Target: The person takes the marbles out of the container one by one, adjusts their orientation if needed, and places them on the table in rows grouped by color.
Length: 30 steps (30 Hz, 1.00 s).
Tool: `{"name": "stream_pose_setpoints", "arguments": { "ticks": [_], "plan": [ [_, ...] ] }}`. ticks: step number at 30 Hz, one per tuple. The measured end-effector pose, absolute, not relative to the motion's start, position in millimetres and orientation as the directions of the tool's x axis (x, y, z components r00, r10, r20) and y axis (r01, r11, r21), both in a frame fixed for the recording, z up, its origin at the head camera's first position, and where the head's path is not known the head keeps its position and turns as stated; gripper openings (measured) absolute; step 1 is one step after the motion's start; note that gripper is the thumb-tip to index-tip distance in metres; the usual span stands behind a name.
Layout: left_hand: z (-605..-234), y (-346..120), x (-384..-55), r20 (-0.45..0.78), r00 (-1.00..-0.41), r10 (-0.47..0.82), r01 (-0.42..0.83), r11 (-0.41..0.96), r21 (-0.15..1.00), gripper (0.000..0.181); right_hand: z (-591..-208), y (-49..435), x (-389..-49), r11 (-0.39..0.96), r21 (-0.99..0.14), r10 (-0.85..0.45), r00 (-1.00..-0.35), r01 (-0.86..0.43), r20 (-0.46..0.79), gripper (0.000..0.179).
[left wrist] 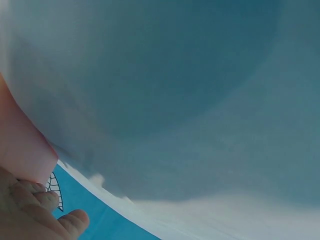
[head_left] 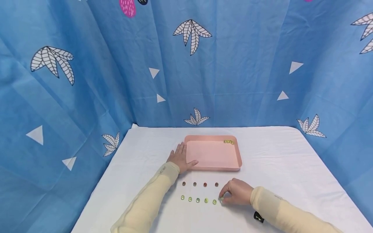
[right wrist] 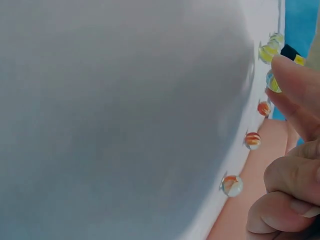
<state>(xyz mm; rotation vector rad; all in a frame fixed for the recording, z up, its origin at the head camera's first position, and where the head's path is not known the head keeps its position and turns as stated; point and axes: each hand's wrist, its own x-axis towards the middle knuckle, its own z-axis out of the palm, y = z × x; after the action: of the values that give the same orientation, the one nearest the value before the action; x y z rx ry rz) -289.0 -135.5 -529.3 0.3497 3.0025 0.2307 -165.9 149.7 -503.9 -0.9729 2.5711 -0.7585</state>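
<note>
At the right end of a row of green and yellow glass marbles (head_left: 197, 200), my right hand (head_left: 237, 191) pinches a clear marble with yellow-green swirls (right wrist: 273, 81) between thumb and finger. Its other fingers are curled in the right wrist view. My left hand (head_left: 180, 158) rests at the left side of a shallow pink tray (head_left: 214, 168), fingers extended along the rim and thumb over the near corner. In the left wrist view only part of that hand (left wrist: 37, 212) shows. Several yellow-green marbles (head_left: 228, 141) sit together in the tray's far right corner.
A second row of reddish and brownish marbles (head_left: 205, 184) lies between the tray and the green row. A small black item (head_left: 258, 217) is beside the right sleeve. White cloth (head_left: 271, 155) covers the table, and a blue patterned curtain (head_left: 233, 64) hangs behind.
</note>
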Motion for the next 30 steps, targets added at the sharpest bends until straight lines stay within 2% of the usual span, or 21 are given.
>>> {"name": "stream_pose_setpoints", "arguments": {
  "ticks": [20,30],
  "plan": [
    [-530.2,-135.6,-289.1,-0.062,-0.967,0.247,0.234,0.958,0.166,0.112,-510.6,149.9,-166.6,0.659,-0.541,-0.679,-0.723,-0.522,-0.13,0.015],
    [-531.9,-134.8,-289.9,-0.063,-0.969,0.239,0.227,0.962,0.151,0.113,-508.6,150.2,-166.8,0.68,-0.521,-0.668,-0.729,-0.516,-0.15,0.019]
  ]
}}
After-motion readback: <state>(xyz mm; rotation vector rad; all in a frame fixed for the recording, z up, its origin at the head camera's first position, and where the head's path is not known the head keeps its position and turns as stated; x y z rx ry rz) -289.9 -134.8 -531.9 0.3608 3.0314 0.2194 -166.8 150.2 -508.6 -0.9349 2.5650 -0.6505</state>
